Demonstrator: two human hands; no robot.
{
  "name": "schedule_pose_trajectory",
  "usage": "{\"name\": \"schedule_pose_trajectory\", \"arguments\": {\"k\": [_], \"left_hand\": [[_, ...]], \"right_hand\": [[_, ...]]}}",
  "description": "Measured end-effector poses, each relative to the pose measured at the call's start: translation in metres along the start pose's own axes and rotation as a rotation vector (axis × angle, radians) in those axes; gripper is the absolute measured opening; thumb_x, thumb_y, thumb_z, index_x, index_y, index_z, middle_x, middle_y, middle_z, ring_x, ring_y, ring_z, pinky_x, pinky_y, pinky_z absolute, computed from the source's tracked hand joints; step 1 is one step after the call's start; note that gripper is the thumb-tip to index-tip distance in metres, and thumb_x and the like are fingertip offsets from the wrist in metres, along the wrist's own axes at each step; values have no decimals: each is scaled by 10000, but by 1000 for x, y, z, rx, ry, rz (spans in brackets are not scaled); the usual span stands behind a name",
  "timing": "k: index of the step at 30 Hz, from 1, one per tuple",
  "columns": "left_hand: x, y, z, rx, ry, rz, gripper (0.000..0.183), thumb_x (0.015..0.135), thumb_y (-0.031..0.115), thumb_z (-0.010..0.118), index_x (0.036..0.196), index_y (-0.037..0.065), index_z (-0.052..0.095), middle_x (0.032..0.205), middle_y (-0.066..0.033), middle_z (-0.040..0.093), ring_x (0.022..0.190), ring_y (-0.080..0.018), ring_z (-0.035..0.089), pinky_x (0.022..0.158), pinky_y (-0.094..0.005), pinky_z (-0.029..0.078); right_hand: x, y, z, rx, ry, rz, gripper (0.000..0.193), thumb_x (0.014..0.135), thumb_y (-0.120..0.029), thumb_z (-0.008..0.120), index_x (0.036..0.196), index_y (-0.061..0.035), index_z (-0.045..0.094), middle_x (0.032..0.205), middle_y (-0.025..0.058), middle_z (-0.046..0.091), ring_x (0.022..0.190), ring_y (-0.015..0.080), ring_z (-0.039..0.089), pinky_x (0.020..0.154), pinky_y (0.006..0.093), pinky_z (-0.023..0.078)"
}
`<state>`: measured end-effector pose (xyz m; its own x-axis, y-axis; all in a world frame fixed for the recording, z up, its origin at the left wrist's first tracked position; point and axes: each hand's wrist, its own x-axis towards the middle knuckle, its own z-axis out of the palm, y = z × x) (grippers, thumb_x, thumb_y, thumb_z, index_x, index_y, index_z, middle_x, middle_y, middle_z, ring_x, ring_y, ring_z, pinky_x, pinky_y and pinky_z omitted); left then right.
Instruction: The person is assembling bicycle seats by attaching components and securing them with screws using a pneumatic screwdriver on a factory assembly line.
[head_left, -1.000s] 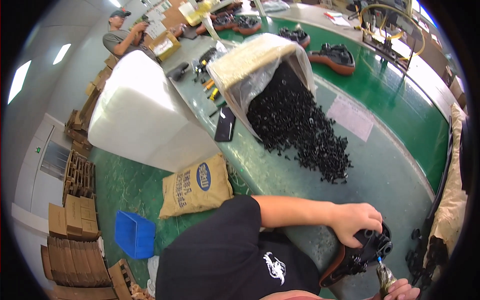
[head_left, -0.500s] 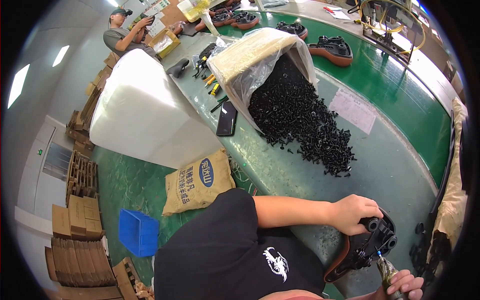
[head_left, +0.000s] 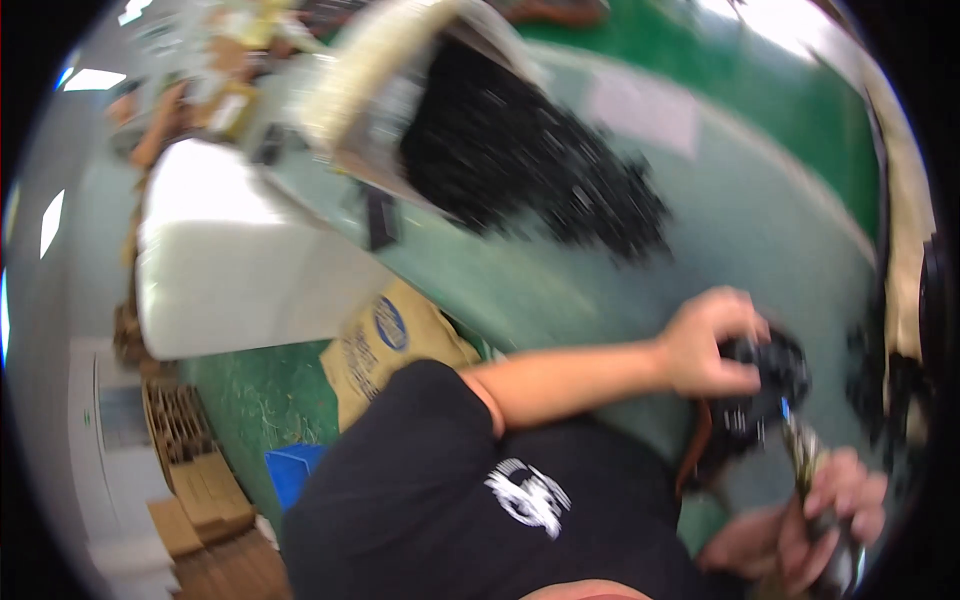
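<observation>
An upside-down bicycle saddle (head_left: 742, 412), black underneath with a brown rim, is on the bench close to my body, blurred by motion. My left hand (head_left: 708, 345) reaches across from the left and grips a black part at the saddle's far end, thumb and fingers around it. In my right hand (head_left: 840, 505) is a power screwdriver (head_left: 803, 450), fingers wrapped round its body. Its bit points at the saddle's underside; blur hides whether it touches a screw.
Black screws (head_left: 540, 160) spill from a tipped, plastic-lined box (head_left: 375, 75) onto the green bench (head_left: 560, 305). A dark phone (head_left: 381, 217) lies by the bench edge. Beyond are a large white block (head_left: 230, 260), a printed sack (head_left: 400, 340) and a blue crate (head_left: 292, 472).
The whole view has shifted and blurred with head motion. Both hands remain at the saddle, the left on its black part and the right with the screwdriver; more of the right hand shows.
</observation>
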<state>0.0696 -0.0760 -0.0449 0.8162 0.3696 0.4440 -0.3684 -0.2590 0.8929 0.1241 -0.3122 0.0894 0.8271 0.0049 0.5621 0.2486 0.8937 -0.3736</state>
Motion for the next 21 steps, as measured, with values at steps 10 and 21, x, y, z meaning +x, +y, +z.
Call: {"name": "schedule_pose_trajectory", "arguments": {"k": [10,21], "left_hand": [[-4,-22,-11,-76,-76,38,413,748,174,929,1076,23,729,1166,-132,785,1224,-329,673,1165,-512,443],[-10,-13,3,-188,-11,-177,372,733,100,859,1068,23,718,1095,-125,776,1149,-307,702,1182,-524,427]], "right_hand": [[29,28,35,-535,-785,356,472,1004,-262,608,1439,-103,515,1229,116,543,905,193,609,844,432,443],[32,66,18,-438,-920,308,468,997,-110,567,1445,-76,439,1200,211,564,800,206,646,796,451,543]]}}
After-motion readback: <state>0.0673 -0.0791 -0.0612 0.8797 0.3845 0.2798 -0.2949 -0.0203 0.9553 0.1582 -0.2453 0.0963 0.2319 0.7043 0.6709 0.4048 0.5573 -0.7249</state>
